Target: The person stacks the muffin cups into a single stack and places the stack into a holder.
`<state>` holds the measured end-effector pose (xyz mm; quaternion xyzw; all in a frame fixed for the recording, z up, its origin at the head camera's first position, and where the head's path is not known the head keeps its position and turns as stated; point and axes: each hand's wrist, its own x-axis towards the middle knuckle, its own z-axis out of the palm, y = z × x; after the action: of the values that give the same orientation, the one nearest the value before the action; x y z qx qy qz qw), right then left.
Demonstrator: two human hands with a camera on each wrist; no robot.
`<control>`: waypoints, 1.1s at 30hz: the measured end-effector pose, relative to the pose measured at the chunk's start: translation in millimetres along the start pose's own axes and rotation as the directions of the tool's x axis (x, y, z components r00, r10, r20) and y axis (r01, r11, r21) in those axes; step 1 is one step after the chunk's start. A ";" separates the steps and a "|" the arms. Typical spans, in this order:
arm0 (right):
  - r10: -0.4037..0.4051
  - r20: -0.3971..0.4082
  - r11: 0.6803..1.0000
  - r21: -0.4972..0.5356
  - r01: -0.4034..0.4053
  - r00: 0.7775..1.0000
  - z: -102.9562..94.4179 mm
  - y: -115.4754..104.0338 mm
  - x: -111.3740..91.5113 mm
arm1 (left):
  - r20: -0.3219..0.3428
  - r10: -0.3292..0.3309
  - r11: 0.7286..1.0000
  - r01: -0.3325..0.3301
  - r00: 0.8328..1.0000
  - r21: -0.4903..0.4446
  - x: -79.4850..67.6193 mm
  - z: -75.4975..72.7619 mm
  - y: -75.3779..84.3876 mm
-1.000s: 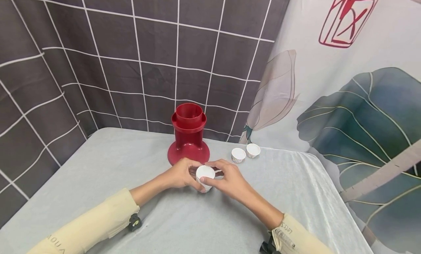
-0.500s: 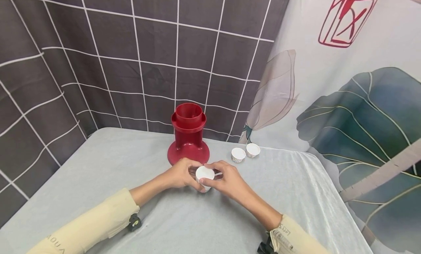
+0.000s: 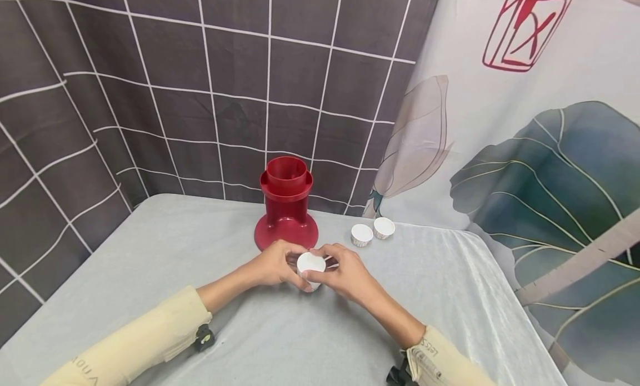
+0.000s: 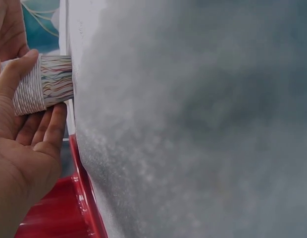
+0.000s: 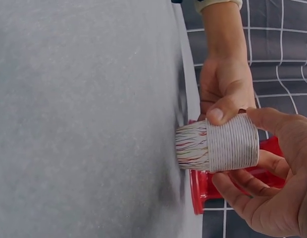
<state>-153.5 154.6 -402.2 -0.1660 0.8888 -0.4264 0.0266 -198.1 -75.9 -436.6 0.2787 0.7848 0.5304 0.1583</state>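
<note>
A stack of nested white paper baking cups (image 3: 311, 262) stands upright on the cloth, in front of the red stand. Colored wavy lines mark the lowest cup's side, seen on the stack (image 5: 192, 146) in the right wrist view. From the left, my left hand (image 3: 276, 264) holds the stack between thumb and fingers. My right hand (image 3: 347, 270) grips its other side, the thumb near the upper rim. Fingers of the left hand (image 4: 25, 148) reach round the stack's side in the left wrist view. Some fingertips are hidden behind the cups in the head view.
Just behind the hands stands a red plastic stand (image 3: 286, 208) with a round base and an open, ring-rimmed top. To its right are two separate paper baking cups, one nearer (image 3: 361, 235) and one farther (image 3: 384, 228). Dark gridded cloth (image 3: 235, 119) hangs behind the table.
Both hands and the stack stay in almost the same place. The right forearm has shifted slightly to the left.
</note>
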 end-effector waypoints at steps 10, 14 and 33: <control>0.033 0.008 0.999 0.034 -0.033 0.999 1.3 3.5 1.8 | -0.007 -0.002 1.000 0.002 1.000 0.027 -1.1 0.0 1.3; 0.044 0.005 0.998 0.033 -0.044 0.999 1.6 3.6 2.3 | -0.009 0.004 0.999 -0.003 1.000 0.043 -0.7 -0.5 1.6; 0.063 0.003 0.996 0.061 -0.064 0.998 3.2 4.8 2.6 | -0.017 0.004 0.999 -0.003 1.000 0.048 0.0 -0.4 1.7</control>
<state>-156.7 154.2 -407.7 -0.1369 0.8801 -0.4523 0.0455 -197.8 -75.7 -434.9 0.2793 0.7982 0.5141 0.1438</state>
